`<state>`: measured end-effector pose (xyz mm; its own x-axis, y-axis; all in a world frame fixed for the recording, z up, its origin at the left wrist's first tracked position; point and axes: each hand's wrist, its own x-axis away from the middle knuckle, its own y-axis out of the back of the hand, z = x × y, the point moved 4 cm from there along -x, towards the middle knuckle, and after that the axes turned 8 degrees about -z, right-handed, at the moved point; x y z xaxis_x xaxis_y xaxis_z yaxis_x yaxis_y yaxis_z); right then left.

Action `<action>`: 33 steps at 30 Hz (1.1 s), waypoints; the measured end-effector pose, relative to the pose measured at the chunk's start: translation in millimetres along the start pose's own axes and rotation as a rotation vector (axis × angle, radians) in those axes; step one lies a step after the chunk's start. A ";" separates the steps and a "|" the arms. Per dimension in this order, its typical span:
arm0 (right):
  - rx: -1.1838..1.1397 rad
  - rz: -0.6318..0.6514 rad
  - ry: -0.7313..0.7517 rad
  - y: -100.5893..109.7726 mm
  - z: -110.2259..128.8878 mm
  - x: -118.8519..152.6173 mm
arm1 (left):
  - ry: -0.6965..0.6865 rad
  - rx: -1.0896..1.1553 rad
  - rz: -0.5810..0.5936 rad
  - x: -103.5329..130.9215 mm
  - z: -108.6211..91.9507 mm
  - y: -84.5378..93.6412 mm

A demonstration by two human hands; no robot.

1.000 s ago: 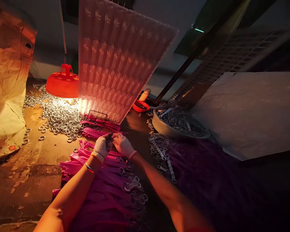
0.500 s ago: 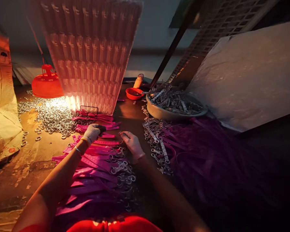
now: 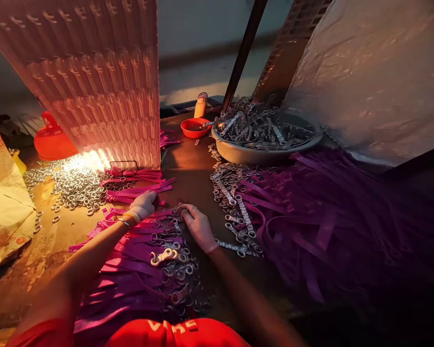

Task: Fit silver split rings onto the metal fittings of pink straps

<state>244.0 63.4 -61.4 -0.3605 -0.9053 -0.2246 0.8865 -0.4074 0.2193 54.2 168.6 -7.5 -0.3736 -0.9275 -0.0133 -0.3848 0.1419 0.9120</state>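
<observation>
My left hand (image 3: 144,206), in a whitish knit glove, is closed at the end of a purple strap (image 3: 161,203) beyond the strap row. Facing it, my right hand (image 3: 199,225) pinches a small metal piece between thumb and forefinger; its exact form is too small to make out. Below both hands lie several purple straps (image 3: 130,274) side by side. Metal rings and links (image 3: 181,272) sit at their right ends, and one bright metal clasp (image 3: 164,256) rests on top. More purple straps (image 3: 141,190) lie just past my left hand.
Loose metal rings (image 3: 75,185) are heaped under a red lamp (image 3: 54,140), beside a ridged clear plastic sheet (image 3: 104,96). A basin (image 3: 260,155) of metal chains, a red bowl (image 3: 195,130) and a bottle (image 3: 201,105) stand behind. Purple straps (image 3: 318,217) pile up at right.
The view has shifted, bringing the basin and strap pile closer. My left hand stays closed near the strap ends; my right hand keeps its pinch, with the two hands still facing each other.
</observation>
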 end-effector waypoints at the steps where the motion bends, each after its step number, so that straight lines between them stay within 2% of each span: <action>1: -0.001 0.016 0.006 2.3 8.5 0.3 | 0.017 0.020 -0.005 5.9 1.3 8.6; 3: -0.012 0.076 0.068 4.9 32.8 3.8 | 0.070 0.161 0.015 25.0 3.7 26.2; 6: -0.016 0.211 0.222 0.3 77.9 16.1 | 0.197 0.635 0.080 68.5 1.4 46.9; 8: 0.041 0.283 0.292 -7.7 104.3 26.2 | 0.280 0.933 0.090 99.4 -5.0 54.3; 11: 0.246 0.374 0.383 -23.7 132.3 41.6 | 0.386 1.101 0.053 136.3 -15.2 54.7; 14: 0.532 0.422 0.507 -35.6 147.5 57.4 | 0.407 1.107 0.044 158.5 -23.4 51.2; 17: 0.755 0.424 0.663 -40.9 153.8 73.0 | 0.285 0.945 0.069 168.8 -26.2 54.0; 20: 0.854 0.372 0.782 -44.1 151.9 85.5 | 0.140 0.748 0.051 170.3 -17.8 59.5; 21: 0.874 0.348 0.802 -45.4 149.3 88.5 | 0.112 0.729 0.074 169.7 -13.1 58.8; 23: 0.898 0.318 0.837 -48.9 142.8 93.3 | 0.103 0.772 0.203 168.4 -3.3 51.3; 25: 0.885 0.344 0.877 -54.0 136.9 97.6 | 0.071 0.807 0.320 167.7 3.3 41.9; 27: 0.855 0.394 0.871 -58.6 133.7 99.5 | -0.010 0.786 0.309 166.8 5.1 36.7; 29: 0.837 0.403 0.786 -60.5 134.9 97.7 | -0.076 0.728 0.212 167.5 3.5 36.6; 31: 0.819 0.366 0.664 -58.7 141.4 94.6 | -0.035 0.726 0.133 171.6 2.2 39.2; 33: 0.783 0.370 0.567 -55.4 151.5 94.5 | 0.070 0.816 0.088 180.4 1.6 43.1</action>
<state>116.9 -17.7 49.0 0.2654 -0.8829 -0.3875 0.4041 -0.2630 0.8761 -31.2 7.9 28.8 -0.3881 -0.9167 0.0947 -0.8588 0.3971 0.3236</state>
